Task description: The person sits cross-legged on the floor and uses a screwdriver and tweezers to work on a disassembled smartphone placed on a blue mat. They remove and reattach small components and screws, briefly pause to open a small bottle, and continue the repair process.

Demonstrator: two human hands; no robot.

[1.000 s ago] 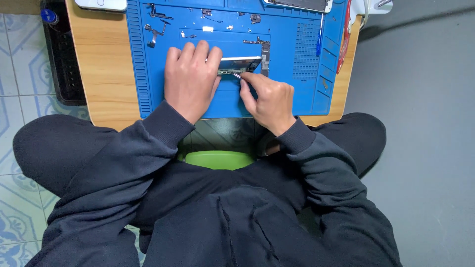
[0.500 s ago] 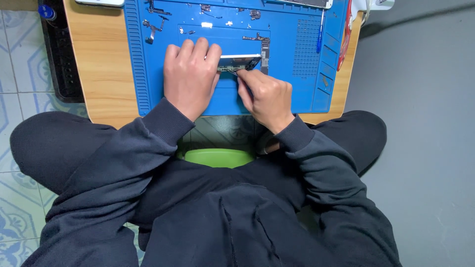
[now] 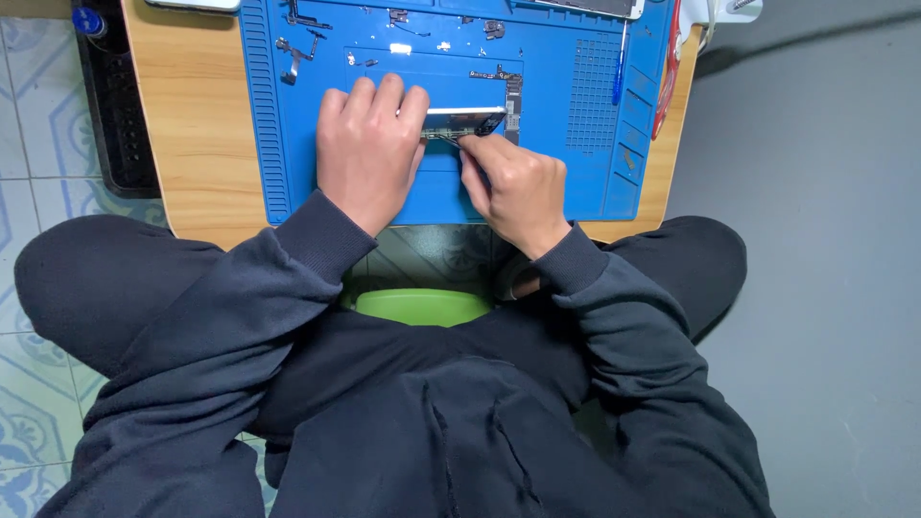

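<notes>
My left hand lies palm down on a small opened phone body, holding it flat on the blue work mat. Only the phone's right end shows past my fingers. My right hand pinches a thin tool whose tip touches the phone's lower edge. A narrow circuit board lies just right of the phone.
The mat covers a low wooden table. Small screws and metal parts are scattered along the mat's top. A blue screwdriver and a red tool lie at its right. A black tray stands left; a green stool is under me.
The view has shifted slightly; both hands stay on the phone, with my right hand making small moves at its lower edge.
</notes>
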